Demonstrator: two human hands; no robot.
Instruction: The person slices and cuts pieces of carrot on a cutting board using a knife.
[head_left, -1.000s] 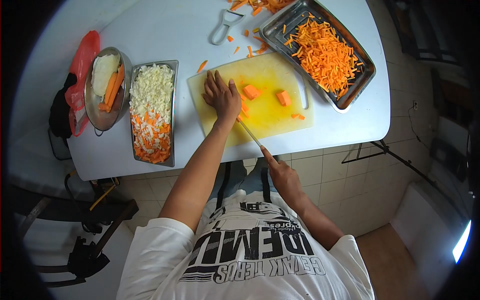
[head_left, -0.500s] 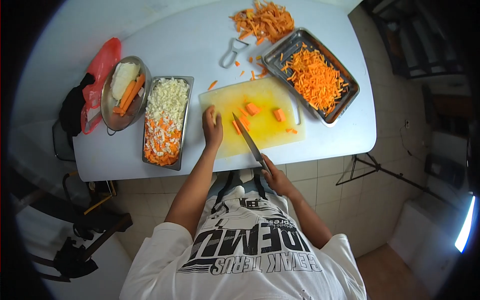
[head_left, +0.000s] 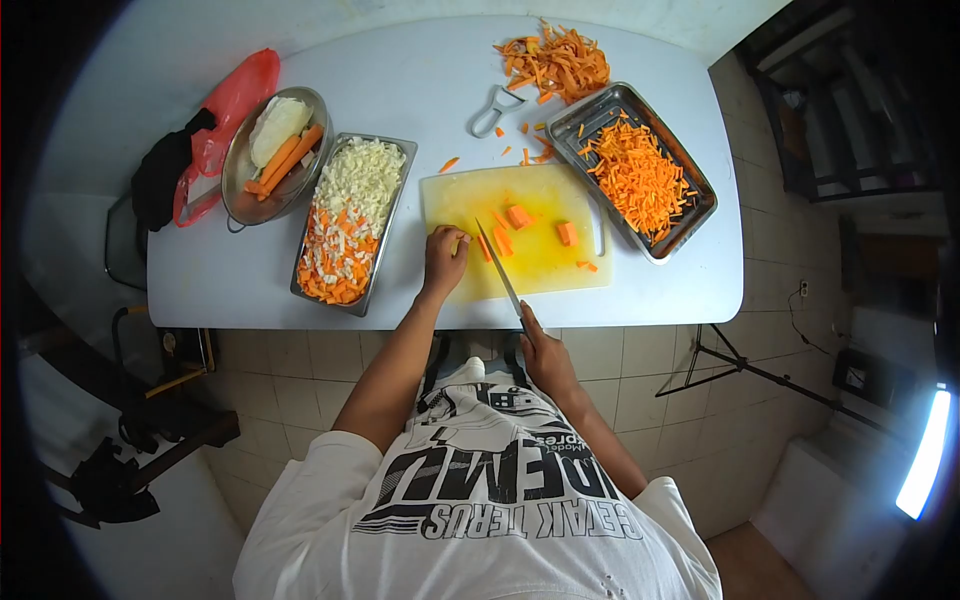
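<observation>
My right hand [head_left: 543, 352] is wrapped round the handle of a kitchen knife [head_left: 505, 275]. Its blade points away from me over a yellow-stained cutting board [head_left: 560, 278], beside cut carrot slices [head_left: 502, 240]. Left of the blade, my left hand [head_left: 446, 262] rests at the board's left side with its fingers curled together; whatever they may hold is hidden. Two short carrot chunks, a nearer-middle one [head_left: 519, 216] and one farther right [head_left: 567, 233], lie on the board. Small carrot bits [head_left: 587, 266] are scattered near its right side.
Left stands a metal tray [head_left: 372, 284] of chopped white vegetable and carrot, then a metal bowl [head_left: 230, 200] with whole carrots and a red plastic bag [head_left: 240, 90]. A tray [head_left: 660, 253] of carrot sticks stands right. Behind lie a peeler [head_left: 492, 112] and carrot peelings [head_left: 565, 65].
My left hand has shifted right from the board's left edge toward the carrot slices, and its fingers have curled in. The knife stays in my right hand, its blade slightly steeper. The view has shifted.
</observation>
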